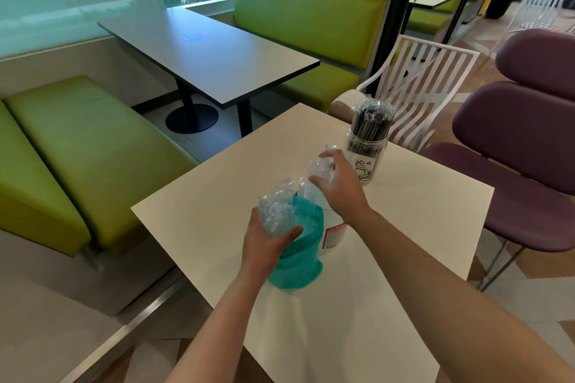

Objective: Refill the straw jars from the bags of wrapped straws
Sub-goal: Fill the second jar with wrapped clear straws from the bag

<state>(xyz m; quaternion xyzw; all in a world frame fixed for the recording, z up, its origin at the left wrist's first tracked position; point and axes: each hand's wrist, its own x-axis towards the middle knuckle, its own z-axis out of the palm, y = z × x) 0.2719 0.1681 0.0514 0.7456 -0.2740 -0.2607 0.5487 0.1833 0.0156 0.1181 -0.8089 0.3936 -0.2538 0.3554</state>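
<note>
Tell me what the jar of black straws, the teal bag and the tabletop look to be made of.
Jar of black straws: clear, glossy, most likely plastic; the straws show through its wall above a printed label.
Teal bag: thin, soft plastic film; it creases and slumps where the left hand grips it.
Tabletop: smooth cream surface with a matte sheen, probably laminate; no grain shows.

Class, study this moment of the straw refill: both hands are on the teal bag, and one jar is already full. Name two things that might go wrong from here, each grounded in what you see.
1. The left hand and right hand pull at the crinkled clear top of the teal bag; a sudden tear might scatter straws over the table.
2. The full straw jar stands just beyond the right hand, near the table's far edge; a jerk could tip it over.
</note>
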